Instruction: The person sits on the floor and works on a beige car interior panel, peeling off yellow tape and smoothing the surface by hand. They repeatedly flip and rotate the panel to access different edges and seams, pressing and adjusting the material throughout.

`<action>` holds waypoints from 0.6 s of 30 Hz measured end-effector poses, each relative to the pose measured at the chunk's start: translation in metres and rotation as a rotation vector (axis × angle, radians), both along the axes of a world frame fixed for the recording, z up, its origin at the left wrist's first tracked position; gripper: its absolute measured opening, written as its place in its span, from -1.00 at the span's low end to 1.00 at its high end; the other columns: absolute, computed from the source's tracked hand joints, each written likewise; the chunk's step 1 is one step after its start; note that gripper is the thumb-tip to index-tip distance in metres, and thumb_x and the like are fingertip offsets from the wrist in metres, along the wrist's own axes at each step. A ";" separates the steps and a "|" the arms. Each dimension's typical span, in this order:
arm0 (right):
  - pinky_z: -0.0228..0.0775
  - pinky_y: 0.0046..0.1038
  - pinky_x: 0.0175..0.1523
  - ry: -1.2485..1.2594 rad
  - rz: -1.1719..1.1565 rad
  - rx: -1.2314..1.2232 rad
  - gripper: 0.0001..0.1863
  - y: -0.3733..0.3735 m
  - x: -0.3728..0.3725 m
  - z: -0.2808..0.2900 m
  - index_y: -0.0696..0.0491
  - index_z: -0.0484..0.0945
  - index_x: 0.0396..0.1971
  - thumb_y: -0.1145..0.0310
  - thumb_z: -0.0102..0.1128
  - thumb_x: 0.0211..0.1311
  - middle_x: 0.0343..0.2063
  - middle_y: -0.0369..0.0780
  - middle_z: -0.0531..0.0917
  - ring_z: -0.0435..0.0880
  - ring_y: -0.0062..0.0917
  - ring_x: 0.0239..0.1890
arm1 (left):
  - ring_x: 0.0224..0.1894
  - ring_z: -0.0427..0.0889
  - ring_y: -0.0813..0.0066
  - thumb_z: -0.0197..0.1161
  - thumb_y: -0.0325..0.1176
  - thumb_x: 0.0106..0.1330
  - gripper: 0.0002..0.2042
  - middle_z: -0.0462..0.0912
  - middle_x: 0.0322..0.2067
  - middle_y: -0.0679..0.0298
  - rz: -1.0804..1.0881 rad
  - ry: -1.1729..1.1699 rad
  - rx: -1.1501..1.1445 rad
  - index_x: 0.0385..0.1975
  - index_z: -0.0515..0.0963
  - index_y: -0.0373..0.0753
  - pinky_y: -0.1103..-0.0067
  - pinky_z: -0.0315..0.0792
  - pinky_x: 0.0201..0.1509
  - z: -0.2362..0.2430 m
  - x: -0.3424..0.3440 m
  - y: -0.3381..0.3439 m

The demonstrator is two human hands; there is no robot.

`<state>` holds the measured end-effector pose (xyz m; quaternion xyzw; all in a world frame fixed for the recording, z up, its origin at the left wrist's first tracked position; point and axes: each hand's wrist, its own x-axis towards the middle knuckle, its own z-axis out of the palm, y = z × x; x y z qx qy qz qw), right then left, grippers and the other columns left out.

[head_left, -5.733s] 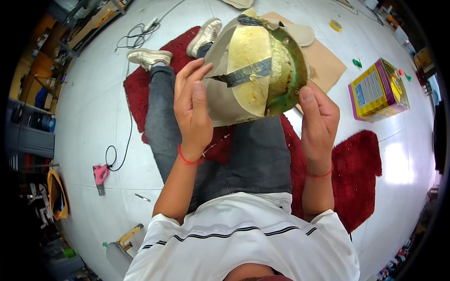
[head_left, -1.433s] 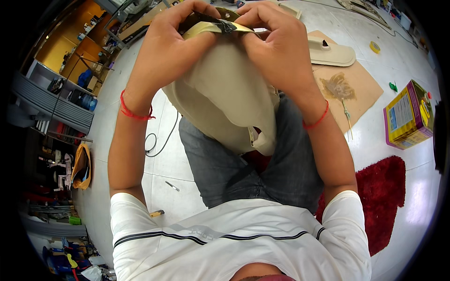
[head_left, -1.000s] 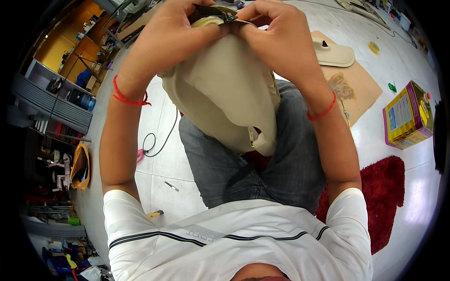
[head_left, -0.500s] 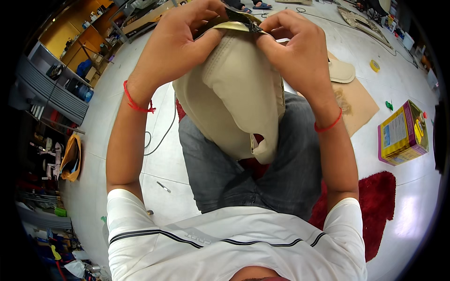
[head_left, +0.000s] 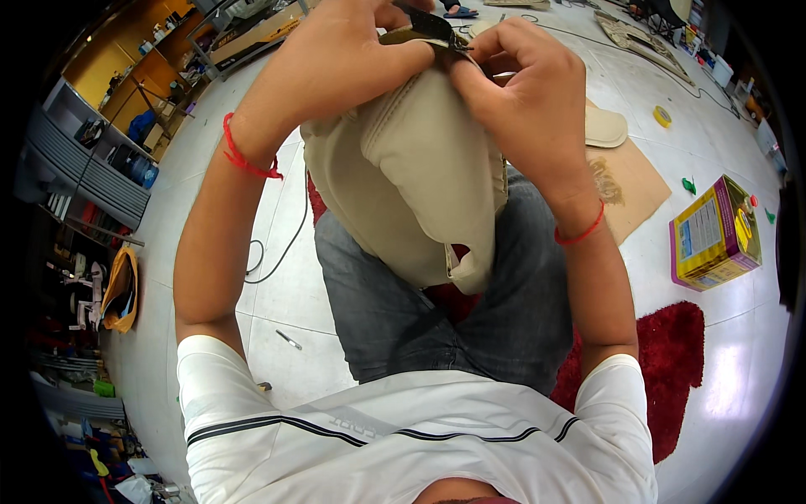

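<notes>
The beige piece stands between the person's thighs, its upper edge lifted away from the body. The left hand grips this edge from the left, with the thumb laid along it; the right hand pinches it from the right, close to the black strip. To work this edge well, I think the two thumbs should press near to each other, with even force, so that the covering does not wrinkle. The thighs may steady the lower part — a gentle support seems enough. Pulling hard on one side could, in my judgement, twist the rim.

Some points are difficult to see. The left fingertips are partly cut off by the upper border, and the right fingers curl behind the edge — what they touch there I cannot tell. The inner side of the piece is mostly hidden.
</notes>
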<state>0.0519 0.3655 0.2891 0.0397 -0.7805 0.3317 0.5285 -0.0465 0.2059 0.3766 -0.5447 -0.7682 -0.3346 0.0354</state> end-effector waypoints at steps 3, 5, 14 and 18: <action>0.69 -0.51 -0.18 0.017 0.024 -0.027 -0.93 -0.001 -0.001 -0.001 0.21 0.68 -0.38 0.53 0.36 0.19 -0.42 -0.28 0.74 0.83 -0.54 -0.32 | -0.36 0.63 0.58 0.31 -0.34 0.21 -0.73 0.74 -0.42 0.20 0.070 0.013 -0.067 -0.18 0.69 -0.38 0.58 0.50 -0.24 0.003 0.004 0.003; 0.69 -0.48 -0.15 0.031 0.082 -0.072 -0.91 0.006 -0.003 -0.007 0.21 0.69 -0.35 0.53 0.33 0.16 -0.40 -0.22 0.75 0.83 -0.48 -0.29 | -0.36 0.64 0.56 0.32 -0.33 0.21 -0.72 0.75 -0.42 0.18 0.157 0.009 -0.159 -0.18 0.70 -0.37 0.58 0.51 -0.22 0.012 0.016 0.008; 0.57 -0.54 0.19 -0.080 0.486 -0.428 -0.64 0.015 0.009 -0.034 0.18 0.51 0.04 0.57 0.37 0.28 -0.03 -0.20 0.70 0.70 -0.60 0.04 | -0.39 0.63 0.50 0.43 -0.24 0.18 -0.70 0.72 -0.46 0.18 0.076 0.151 -0.337 -0.22 0.71 -0.35 0.51 0.51 -0.23 0.027 0.019 0.015; 0.57 -0.48 0.15 -0.020 0.560 -0.478 -0.60 0.012 0.004 -0.047 0.18 0.45 0.04 0.51 0.39 0.26 -0.06 -0.15 0.72 0.71 -0.54 0.01 | -0.43 0.60 0.48 0.46 -0.22 0.17 -0.70 0.69 -0.49 0.18 0.161 0.168 -0.404 -0.26 0.71 -0.36 0.49 0.48 -0.28 0.029 0.028 0.023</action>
